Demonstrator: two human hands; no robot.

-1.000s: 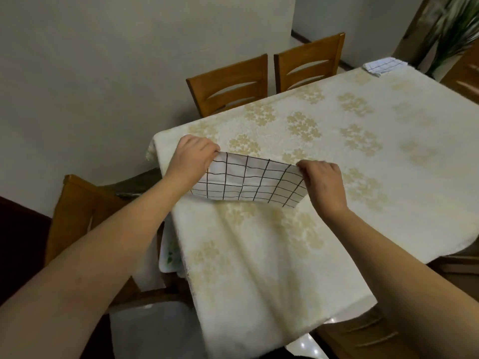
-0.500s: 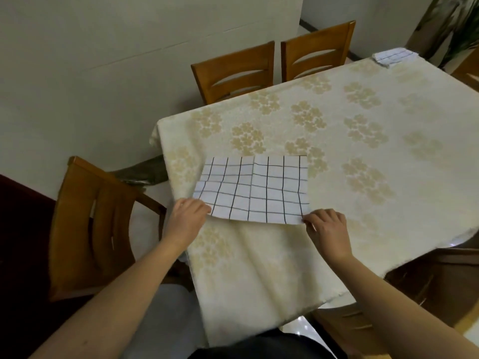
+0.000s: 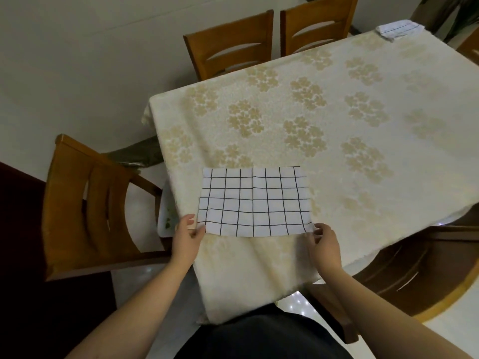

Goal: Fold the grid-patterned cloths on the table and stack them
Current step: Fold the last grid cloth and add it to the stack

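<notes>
Left hand (image 3: pixel 187 235) pinches near-left corner of grid cloth (image 3: pixel 252 202); right hand (image 3: pixel 324 240) pinches near-right corner. Cloth lies flat near table (image 3: pixel 337 120) front edge. Folded cloth (image 3: pixel 398 28) at far corner.

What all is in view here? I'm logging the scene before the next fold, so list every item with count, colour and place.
grid cloth: one, white with black lines, flat near the table's front edge
folded cloths: one small pile, white with dark lines, far corner
tablecloth: one, cream with tan flowers, covering the table
chairs: two brown wooden chairs at the far side, one at the left, part of another at the right
left hand: pinches the cloth's near left corner
right hand: pinches the near right corner
</notes>
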